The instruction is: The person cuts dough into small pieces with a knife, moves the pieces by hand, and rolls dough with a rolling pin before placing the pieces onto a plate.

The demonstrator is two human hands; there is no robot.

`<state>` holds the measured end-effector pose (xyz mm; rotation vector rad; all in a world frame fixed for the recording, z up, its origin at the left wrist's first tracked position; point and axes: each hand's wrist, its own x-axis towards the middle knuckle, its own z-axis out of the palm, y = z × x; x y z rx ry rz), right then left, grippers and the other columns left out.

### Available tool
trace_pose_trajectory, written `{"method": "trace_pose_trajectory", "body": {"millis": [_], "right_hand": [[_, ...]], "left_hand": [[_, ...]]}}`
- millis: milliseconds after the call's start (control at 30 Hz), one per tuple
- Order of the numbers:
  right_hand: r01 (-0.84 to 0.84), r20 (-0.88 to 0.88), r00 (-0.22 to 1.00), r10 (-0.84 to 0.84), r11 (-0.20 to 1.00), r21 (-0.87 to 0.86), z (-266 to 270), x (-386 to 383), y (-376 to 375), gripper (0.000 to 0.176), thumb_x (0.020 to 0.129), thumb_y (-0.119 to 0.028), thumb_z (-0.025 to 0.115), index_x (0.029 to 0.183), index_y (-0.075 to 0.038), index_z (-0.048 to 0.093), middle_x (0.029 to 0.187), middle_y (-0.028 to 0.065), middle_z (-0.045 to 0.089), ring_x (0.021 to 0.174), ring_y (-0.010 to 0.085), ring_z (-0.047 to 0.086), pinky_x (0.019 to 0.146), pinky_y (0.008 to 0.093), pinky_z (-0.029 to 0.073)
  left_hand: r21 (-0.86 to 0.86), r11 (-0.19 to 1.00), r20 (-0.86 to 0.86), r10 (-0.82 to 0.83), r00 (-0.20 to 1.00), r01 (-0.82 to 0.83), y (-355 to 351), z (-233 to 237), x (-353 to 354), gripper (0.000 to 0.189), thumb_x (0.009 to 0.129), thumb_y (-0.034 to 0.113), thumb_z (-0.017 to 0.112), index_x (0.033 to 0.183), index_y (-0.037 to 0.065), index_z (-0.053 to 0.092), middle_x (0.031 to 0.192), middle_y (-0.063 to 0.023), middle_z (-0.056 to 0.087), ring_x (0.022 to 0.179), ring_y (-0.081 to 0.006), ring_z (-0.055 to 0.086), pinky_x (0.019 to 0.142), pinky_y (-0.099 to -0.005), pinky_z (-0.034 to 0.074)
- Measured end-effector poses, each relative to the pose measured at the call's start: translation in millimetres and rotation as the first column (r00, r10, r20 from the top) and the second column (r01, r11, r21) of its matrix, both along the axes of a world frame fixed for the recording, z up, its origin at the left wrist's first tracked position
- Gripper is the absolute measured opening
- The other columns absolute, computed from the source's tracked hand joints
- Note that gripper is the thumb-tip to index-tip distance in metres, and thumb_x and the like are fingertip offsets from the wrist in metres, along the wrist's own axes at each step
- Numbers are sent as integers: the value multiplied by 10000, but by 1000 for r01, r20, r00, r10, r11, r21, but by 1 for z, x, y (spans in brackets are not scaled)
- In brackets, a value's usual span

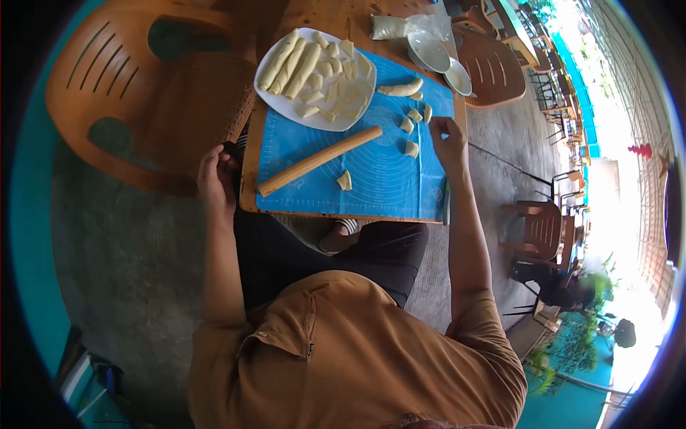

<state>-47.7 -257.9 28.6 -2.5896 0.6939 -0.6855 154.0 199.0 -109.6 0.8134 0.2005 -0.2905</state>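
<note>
My left hand (218,175) is beside the table's left edge, its fingers curled near a small dark object I cannot make out. My right hand (449,139) is over the right edge of the blue mat (379,182), thumb and finger bent together, close to several cut dough pieces (407,125). A longer dough strip (401,89) lies above them. The wooden rolling pin (320,161) rests diagonally on the mat, with one dough piece (345,180) below it. At the upper left, a white plate (286,112) holds dough rolls (286,63) and many small pieces.
Two bowls (429,51) (458,77) and a clear plastic bag (388,27) stand at the table's far right. A knife (446,203) lies along the mat's right edge. Brown chairs (128,79) (489,66) flank the table.
</note>
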Motion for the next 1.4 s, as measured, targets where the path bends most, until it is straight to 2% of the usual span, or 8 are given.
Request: {"method": "trace_pose_trajectory", "body": {"millis": [167, 233, 467, 533, 833, 1200, 1300, 1400], "right_hand": [[23, -12, 1000, -24, 1000, -18, -13, -51, 44, 236, 974, -115, 775, 1179, -5, 733, 1073, 182, 741, 963, 315, 743, 872, 440, 593], [25, 0, 1000, -25, 999, -21, -4, -57, 77, 256, 961, -96, 776, 1192, 4, 724, 1092, 196, 729, 991, 362, 726, 886, 464, 586], [-159, 6, 987, 160, 974, 162, -4, -45, 181, 255, 950, -194, 811, 1111, -7, 746, 1064, 163, 733, 984, 380, 716, 874, 468, 563], [-136, -3, 991, 136, 990, 34, -14, -39, 195, 289, 933, -264, 832, 1079, -29, 749, 1032, 147, 726, 989, 363, 708, 869, 467, 543], [-97, -44, 994, 100, 993, 61, -26, -21, 218, 310, 881, -287, 875, 1022, -70, 704, 1015, 107, 682, 1017, 326, 665, 889, 469, 478], [-192, 97, 980, 173, 951, 244, -30, -20, 226, 396, 861, -63, 821, 1206, -71, 626, 991, 89, 700, 981, 291, 701, 869, 458, 462], [-191, 171, 973, 153, 954, 233, -27, -26, 219, 408, 867, -52, 841, 1234, -56, 663, 966, 87, 694, 910, 261, 690, 883, 410, 514], [-255, 251, 949, 192, 934, 248, -11, -35, 214, 359, 894, -64, 854, 1214, -43, 693, 988, 81, 710, 895, 232, 688, 833, 360, 542]], "left_hand": [[49, 999, 71, 16, 997, -20, 4, 18, 15, 204, 1088, 184, 676, 1176, 12, 741, 951, -35, 667, 903, -153, 630, 856, -327, 534], [122, 990, 236, 41, 971, -72, -2, 46, 13, 203, 1081, 188, 689, 1172, 16, 743, 954, -34, 672, 890, -150, 631, 837, -323, 528], [420, 907, 543, -221, 810, -34, -39, 127, -36, 234, 1143, 217, 632, 1215, 11, 714, 966, -27, 687, 873, -96, 614, 824, -266, 520], [483, 875, 586, -313, 747, -12, -49, 138, -54, 199, 1152, 169, 612, 1210, 2, 704, 961, -18, 676, 890, -88, 615, 850, -260, 523], [500, 831, 575, -530, 623, 245, -65, 136, -95, 179, 1147, 123, 618, 1228, -18, 695, 970, -37, 686, 904, -88, 639, 846, -254, 541], [560, 776, 497, -594, 632, 290, -70, 115, -105, 181, 1140, 145, 638, 1227, 0, 704, 1027, -41, 716, 895, -93, 669, 833, -257, 558], [666, 680, 398, -672, 625, 307, -78, 112, -110, 204, 1118, 162, 672, 1269, 28, 705, 1113, -69, 743, 969, -123, 705, 863, -291, 577], [666, 705, 493, -661, 566, 243, -98, 106, -117, 232, 1113, 174, 678, 1300, 39, 703, 1140, -80, 752, 1004, -148, 725, 876, -299, 580]]}}
